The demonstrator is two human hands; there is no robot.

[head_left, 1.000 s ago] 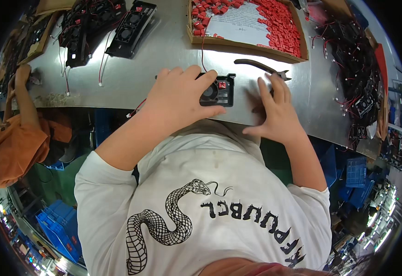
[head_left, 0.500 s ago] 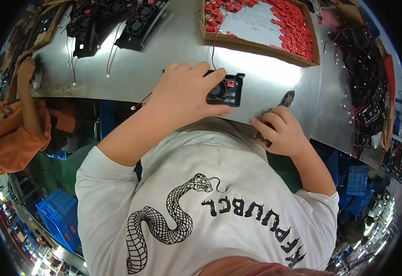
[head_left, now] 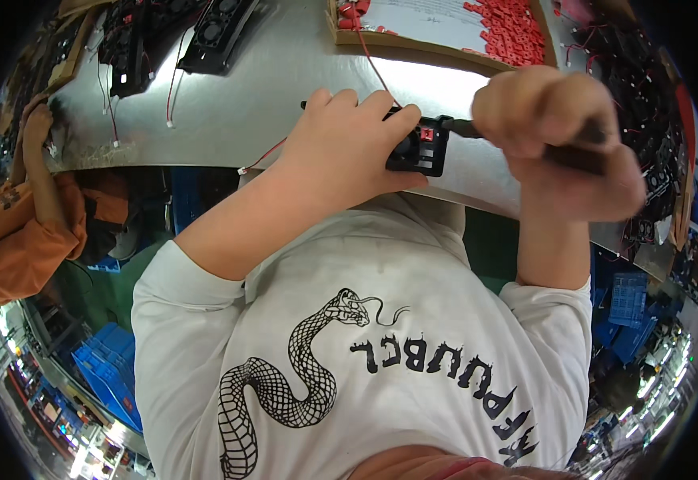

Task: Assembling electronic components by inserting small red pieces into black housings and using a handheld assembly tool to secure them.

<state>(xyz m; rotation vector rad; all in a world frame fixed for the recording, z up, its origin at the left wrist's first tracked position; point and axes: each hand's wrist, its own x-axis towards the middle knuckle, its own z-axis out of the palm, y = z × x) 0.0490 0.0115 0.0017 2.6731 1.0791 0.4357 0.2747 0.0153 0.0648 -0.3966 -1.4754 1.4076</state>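
My left hand (head_left: 353, 144) lies over a black plastic fan bracket (head_left: 440, 156) and grips it at the table's near edge, covering much of it. Beside my fingers part of a round fan (head_left: 405, 150) shows. A small red part (head_left: 426, 134) sits in the bracket's right end. Blurred by motion, my right hand (head_left: 557, 136) is closed round dark pliers (head_left: 465, 128). Their tip points left at the bracket's upper right corner; whether it touches, I cannot tell. Red-and-black wires (head_left: 265, 154) stick out left of my left hand, and another lead (head_left: 373, 64) runs up toward the box.
A cardboard box (head_left: 413, 50) with many red parts and a paper stands at the back. More fan brackets (head_left: 219, 32) lie back left, and wired ones (head_left: 645, 196) pile up at right. On the left a person in an orange top (head_left: 25, 228) works at the same metal table (head_left: 229, 120).
My right hand has lifted from the near edge with the pliers and brought their tip to the bracket's right end. My left hand and the bracket have shifted slightly right.
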